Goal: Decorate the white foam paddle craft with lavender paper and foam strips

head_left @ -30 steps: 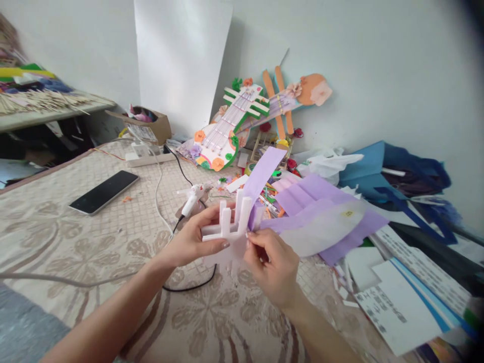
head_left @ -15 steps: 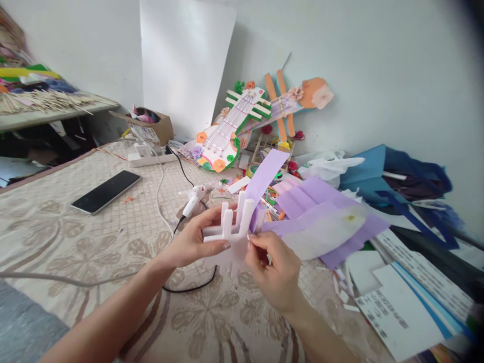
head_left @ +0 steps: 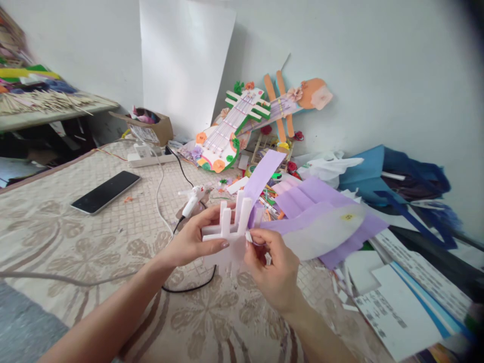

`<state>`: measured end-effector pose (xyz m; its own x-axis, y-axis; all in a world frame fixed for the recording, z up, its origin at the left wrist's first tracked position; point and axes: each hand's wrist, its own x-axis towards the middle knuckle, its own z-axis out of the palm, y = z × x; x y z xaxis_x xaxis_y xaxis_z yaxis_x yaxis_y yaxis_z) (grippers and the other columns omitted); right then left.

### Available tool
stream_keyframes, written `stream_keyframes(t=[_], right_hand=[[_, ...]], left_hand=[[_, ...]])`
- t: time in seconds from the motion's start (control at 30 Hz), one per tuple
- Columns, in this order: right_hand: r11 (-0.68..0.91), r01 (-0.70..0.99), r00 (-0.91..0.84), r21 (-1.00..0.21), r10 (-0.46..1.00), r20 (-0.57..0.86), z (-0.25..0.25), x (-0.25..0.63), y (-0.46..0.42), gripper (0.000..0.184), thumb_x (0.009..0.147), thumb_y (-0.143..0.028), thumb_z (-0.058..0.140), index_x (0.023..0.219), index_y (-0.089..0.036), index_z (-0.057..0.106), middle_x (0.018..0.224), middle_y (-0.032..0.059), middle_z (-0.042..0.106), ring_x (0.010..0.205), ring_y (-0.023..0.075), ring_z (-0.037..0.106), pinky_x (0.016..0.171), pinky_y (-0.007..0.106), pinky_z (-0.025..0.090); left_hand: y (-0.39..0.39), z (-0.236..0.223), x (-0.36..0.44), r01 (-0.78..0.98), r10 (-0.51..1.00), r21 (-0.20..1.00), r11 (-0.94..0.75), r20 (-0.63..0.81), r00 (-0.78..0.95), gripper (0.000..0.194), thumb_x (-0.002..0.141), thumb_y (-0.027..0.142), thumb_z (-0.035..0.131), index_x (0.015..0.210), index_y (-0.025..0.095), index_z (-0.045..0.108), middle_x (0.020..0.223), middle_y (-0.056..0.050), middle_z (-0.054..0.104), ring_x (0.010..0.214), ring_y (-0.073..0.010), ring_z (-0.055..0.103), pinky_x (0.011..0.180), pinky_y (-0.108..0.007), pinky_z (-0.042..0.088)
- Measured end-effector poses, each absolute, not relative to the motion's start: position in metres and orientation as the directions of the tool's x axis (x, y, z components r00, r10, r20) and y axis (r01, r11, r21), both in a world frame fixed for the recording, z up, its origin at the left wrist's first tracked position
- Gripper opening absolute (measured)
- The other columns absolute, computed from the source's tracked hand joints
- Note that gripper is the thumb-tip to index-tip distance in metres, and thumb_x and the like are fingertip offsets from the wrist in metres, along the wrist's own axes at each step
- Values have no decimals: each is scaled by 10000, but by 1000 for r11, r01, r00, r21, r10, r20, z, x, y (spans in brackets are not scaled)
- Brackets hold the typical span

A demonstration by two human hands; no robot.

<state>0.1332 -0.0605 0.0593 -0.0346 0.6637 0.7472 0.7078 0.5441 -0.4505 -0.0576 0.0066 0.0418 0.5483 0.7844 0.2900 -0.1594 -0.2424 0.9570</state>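
My left hand grips a white foam piece with upright prongs, thumb under it and fingers over its left end. A purple paper strip rises from the foam piece toward the back. My right hand is closed in a pinch at the foam piece's right edge, where the purple strip meets it. Both hands hover above the patterned mat.
A white glue gun with a black cord lies just behind my hands. A black phone lies to the left. Purple sheets, white papers and blue bags crowd the right. Decorated paper guitars lean on the wall; a power strip sits beside a cardboard box.
My right hand's fingertips have shifted slightly up along the foam piece's right edge. The left hand and foam piece stay nearly still.
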Motion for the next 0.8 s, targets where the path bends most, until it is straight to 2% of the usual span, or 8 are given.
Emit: stream_keyframes(t=[0.3, 0.53, 0.67, 0.8], right_hand=[[510, 700, -32, -500, 722, 692, 58, 135, -63, 118, 860, -203, 632, 962, -199, 572, 677, -48, 607, 478, 57, 529, 467, 155, 449], [531, 699, -50, -478, 704, 709, 64, 140, -62, 112, 864, -212, 622, 962, -191, 574, 671, -49, 618, 477, 52, 545, 477, 146, 450], [536, 715, -55, -448, 682, 729, 73, 146, -63, 46, 889, -175, 571, 931, -191, 581, 660, -46, 622, 482, 58, 540, 489, 157, 448], [522, 743, -66, -420, 680, 730, 81, 152, -64, 78, 900, -135, 557, 892, -204, 593, 663, -39, 629, 515, 73, 554, 518, 179, 449]], left_hand=[[8, 43, -57, -139, 786, 953, -269, 300, 540, 676, 799, 287, 765, 1418, 276, 494, 1459, -98, 547, 1294, -308, 566, 1076, -426, 474], [8, 44, -58, -138, 789, 955, -262, 294, 539, 652, 795, 280, 766, 1397, 273, 514, 1391, -95, 601, 1235, -298, 605, 1040, -421, 492], [8, 45, -58, -119, 793, 957, -264, 286, 538, 675, 787, 292, 768, 1407, 246, 506, 1381, -116, 606, 1232, -318, 602, 1040, -460, 488], [8, 45, -58, -125, 797, 959, -256, 283, 534, 667, 783, 289, 769, 1399, 250, 516, 1375, -116, 612, 1234, -327, 600, 1047, -482, 479]])
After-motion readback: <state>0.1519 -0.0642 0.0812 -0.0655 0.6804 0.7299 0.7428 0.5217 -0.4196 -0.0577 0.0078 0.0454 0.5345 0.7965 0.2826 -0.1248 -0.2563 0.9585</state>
